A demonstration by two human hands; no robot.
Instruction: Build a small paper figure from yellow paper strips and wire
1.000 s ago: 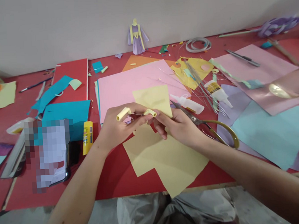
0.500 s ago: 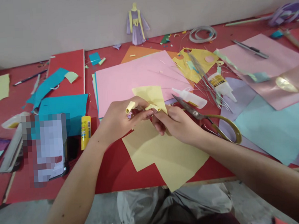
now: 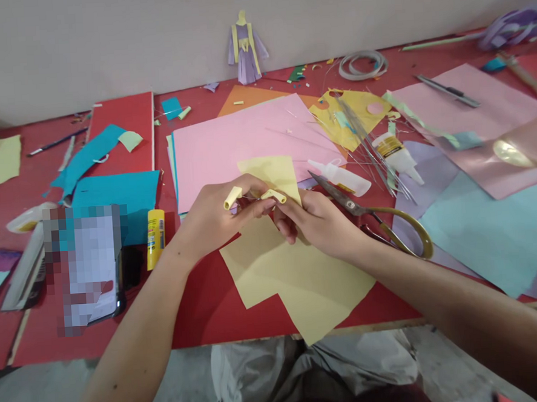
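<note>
My left hand (image 3: 215, 219) pinches a small rolled yellow paper tube (image 3: 232, 197) that sticks up between its fingers. My right hand (image 3: 318, 222) meets it fingertip to fingertip and pinches a second rolled yellow paper piece (image 3: 273, 195). Both hands hover just above a large pale yellow sheet (image 3: 295, 278) on the red table (image 3: 202, 314). A smaller yellow sheet (image 3: 273, 170) lies right behind the fingers, on a pink sheet (image 3: 237, 142). Scissors (image 3: 379, 221) with gold handles lie just right of my right hand.
A yellow glue stick (image 3: 155, 238) and a blurred phone (image 3: 88, 266) lie to the left. Two glue bottles (image 3: 340, 177) (image 3: 395, 152) and thin wires (image 3: 365, 140) sit behind the scissors. A paper doll (image 3: 244, 48) stands against the wall. Blue, pink and lilac sheets cover the right side.
My hands have drawn closer together, so the two rolled pieces sit nearer each other. The view shifted slightly; things on the table stay where they were.
</note>
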